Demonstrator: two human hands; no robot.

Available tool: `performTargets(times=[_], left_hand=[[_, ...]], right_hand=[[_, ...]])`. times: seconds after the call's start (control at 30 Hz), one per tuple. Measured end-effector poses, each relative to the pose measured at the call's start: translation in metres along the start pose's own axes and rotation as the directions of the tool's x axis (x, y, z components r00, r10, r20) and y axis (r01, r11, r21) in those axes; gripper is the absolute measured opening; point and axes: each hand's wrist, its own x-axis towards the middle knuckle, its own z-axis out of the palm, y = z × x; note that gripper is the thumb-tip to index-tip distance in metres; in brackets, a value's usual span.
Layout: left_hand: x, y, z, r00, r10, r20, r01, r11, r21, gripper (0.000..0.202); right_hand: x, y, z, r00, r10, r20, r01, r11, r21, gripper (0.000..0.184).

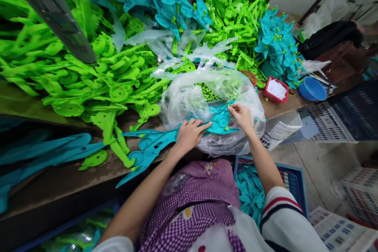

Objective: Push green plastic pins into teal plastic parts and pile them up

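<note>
A long teal plastic part (pixel 220 120) with round discs and small green pegs lies across the front of a clear plastic bag (pixel 174 100). My left hand (pixel 190 133) grips its middle from above, index finger stretched along it; the thumb's grip is partly hidden. At the part's far right end, my right hand (pixel 240 115) is closed in a pinch on a small green peg (pixel 229 106), partly covered by the fingertips. Many loose green pegs (pixel 209 92) sit inside the open bag just beyond. Another section of teal plastic (pixel 150 147) extends left past my left hand over the table edge.
Lime-green plastic parts (pixel 118 82) are heaped at left and back, with teal parts (pixel 165 0) behind. At right are a red basket (pixel 276 89) of white pieces and a blue bowl (pixel 313 88). A blue crate (pixel 304 189) stands below by my lap.
</note>
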Motion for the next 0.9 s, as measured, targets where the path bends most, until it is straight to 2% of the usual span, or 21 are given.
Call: performTargets(times=[0.13,0.33,0.5,0.63,0.8,0.9], left_hand=[[0.0003,0.0007,-0.0001,1.0,-0.008,0.007,0.008,1.0,0.007,0.042],[0.0004,0.0001,0.0005,1.0,-0.015,0.008,0.015,1.0,-0.009,0.043],[0.0003,0.0002,-0.0002,1.0,-0.013,0.012,0.013,1.0,-0.018,0.043],[0.0004,0.0004,-0.0016,1.0,-0.008,0.005,0.008,1.0,-0.021,0.042],[0.0005,0.0007,-0.0016,1.0,-0.016,0.009,0.016,1.0,-0.023,0.042],[0.0007,0.001,-0.0016,1.0,-0.019,0.014,0.019,0.999,-0.026,0.042]], right_hand=[[0.0044,-0.0004,0.0082,0.997,-0.07,-0.041,0.055,0.957,-0.286,0.039],[0.005,-0.0026,0.0078,0.993,-0.118,-0.021,0.095,0.885,-0.455,0.032],[0.0072,-0.0041,0.006,0.997,-0.062,-0.04,0.037,0.892,-0.451,0.033],[0.0087,-0.0014,0.0044,0.998,-0.059,0.005,0.055,0.889,-0.454,0.034],[0.0078,0.0032,0.002,0.999,-0.029,0.013,0.032,0.957,-0.289,0.04],[0.0081,0.0043,0.0017,0.999,-0.032,0.014,0.035,0.953,-0.302,0.039]])
